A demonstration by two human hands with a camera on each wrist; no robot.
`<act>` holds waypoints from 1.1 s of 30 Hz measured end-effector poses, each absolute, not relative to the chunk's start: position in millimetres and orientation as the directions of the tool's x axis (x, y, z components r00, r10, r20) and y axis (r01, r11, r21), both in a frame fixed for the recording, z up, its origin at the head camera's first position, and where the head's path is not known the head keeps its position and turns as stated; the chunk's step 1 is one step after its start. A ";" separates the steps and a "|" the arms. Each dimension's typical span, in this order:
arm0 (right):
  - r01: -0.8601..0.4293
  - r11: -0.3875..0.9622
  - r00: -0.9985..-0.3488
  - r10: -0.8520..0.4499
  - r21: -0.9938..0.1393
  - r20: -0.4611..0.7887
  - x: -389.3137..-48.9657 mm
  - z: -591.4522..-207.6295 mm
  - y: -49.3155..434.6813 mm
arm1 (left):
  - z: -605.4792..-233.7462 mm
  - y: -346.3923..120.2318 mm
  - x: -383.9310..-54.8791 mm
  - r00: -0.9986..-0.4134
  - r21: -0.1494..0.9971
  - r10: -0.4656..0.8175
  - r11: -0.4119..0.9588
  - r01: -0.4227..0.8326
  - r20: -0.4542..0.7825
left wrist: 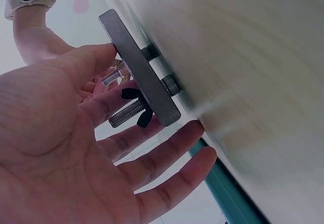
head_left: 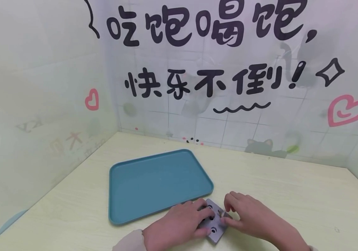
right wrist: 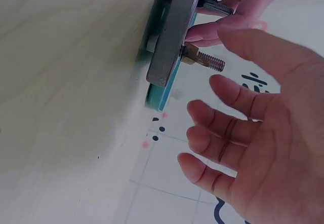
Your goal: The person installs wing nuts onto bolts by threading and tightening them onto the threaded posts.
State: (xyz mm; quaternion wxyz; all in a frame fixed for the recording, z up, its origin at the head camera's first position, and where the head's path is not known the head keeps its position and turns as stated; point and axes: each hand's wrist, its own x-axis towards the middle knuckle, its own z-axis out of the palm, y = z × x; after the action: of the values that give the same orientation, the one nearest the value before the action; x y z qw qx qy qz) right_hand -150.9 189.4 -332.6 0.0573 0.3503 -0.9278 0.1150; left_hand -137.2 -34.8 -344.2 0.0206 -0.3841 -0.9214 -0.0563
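Observation:
A small grey metal plate (head_left: 215, 225) with holes lies near the front of the table. My left hand (head_left: 179, 223) grips it, thumb at the near edge and fingers over the top. In the left wrist view, a threaded bolt (left wrist: 125, 114) stands up from the plate with a black wing nut (left wrist: 145, 118) low on it. Bolt heads (left wrist: 171, 85) show on the underside. A brass-coloured nut (right wrist: 190, 54) sits on another bolt (right wrist: 212, 62) in the right wrist view. Around that bolt my right hand (head_left: 254, 216) hovers, its thumb and fingers bent and spread apart.
Behind and left of the plate lies a blue rectangular tray (head_left: 160, 181), its near edge close to my left hand. A printed wall (head_left: 179, 118) closes off the table's back. At the far left edge shows part of a blue object (head_left: 10, 223).

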 end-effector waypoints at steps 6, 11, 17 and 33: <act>-0.731 0.646 -0.682 -0.705 -0.222 0.195 -150.2 -332.7 188.9 | -344.4 -34.9 -136.5 -0.705 0.102 0.705 0.697 0.709 0.079; -0.758 0.624 -0.653 -0.726 -0.192 0.218 -149.8 -334.3 189.4 | -345.3 -34.7 -136.2 -0.704 0.090 0.704 0.698 0.710 0.091; -0.740 0.648 -0.672 -0.710 -0.181 0.209 -150.7 -335.9 188.9 | -344.7 -34.8 -137.6 -0.712 0.111 0.700 0.705 0.701 0.057; -0.650 0.751 -0.757 -0.628 -0.116 0.181 -150.9 -336.8 184.9 | -345.2 -35.3 -138.2 -0.714 0.117 0.699 0.706 0.698 0.042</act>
State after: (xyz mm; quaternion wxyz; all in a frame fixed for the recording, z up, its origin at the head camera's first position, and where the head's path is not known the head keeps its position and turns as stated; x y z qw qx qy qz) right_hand -150.9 184.9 -336.8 0.0653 0.3424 -0.9333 0.0859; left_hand -138.2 -35.3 -345.2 -0.0028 -0.3780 -0.9237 -0.0622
